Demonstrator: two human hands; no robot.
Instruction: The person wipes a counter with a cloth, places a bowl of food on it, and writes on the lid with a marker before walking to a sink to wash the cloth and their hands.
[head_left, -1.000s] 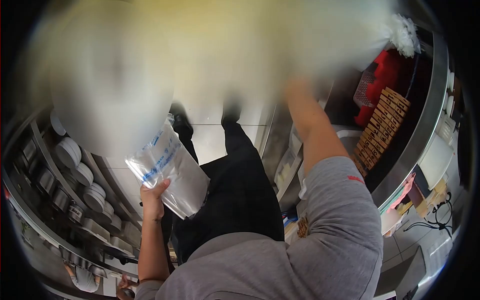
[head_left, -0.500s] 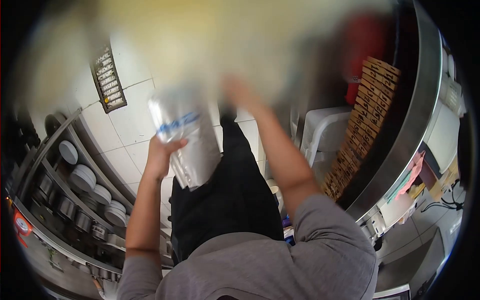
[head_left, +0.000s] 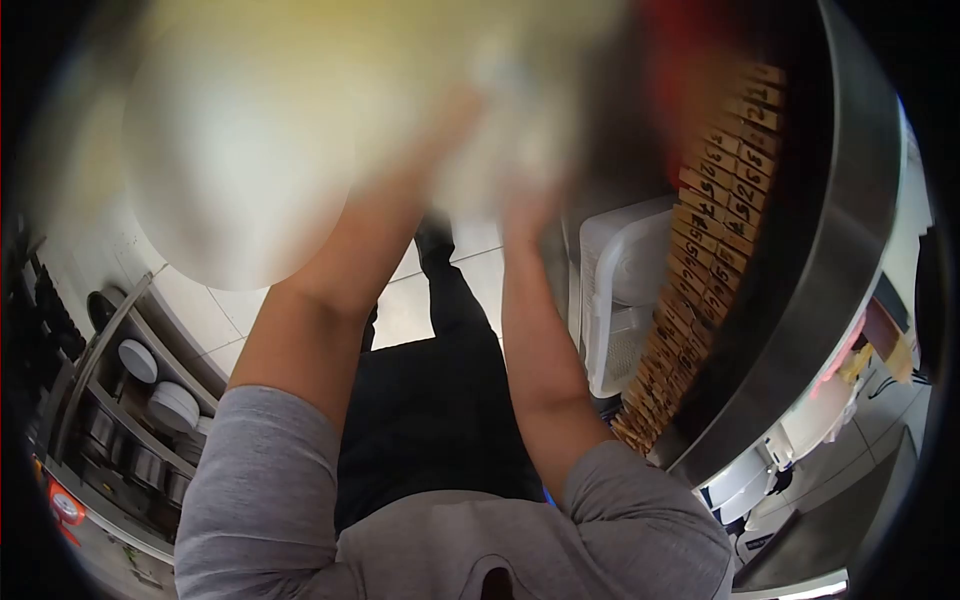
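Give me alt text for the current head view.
A person's left hand and right hand reach forward, too blurred to tell what they hold. Numbered wooden pieces line the right side; white dishes sit at lower left.

Looked like a commercial kitchen.
Had white bowls (head_left: 173, 407) and metal containers (head_left: 145, 467) shelved at eight o'clock, near an orange dial scale (head_left: 67, 506); showed numbered wooden clips (head_left: 708, 245) at three o'clock beside a steel rim (head_left: 838, 265), plus pale floor tiles (head_left: 403, 312).

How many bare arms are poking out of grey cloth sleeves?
2: the person's bare left arm, left of centre, and bare right arm, right of centre. Both reach up into blur, where more could be hidden.
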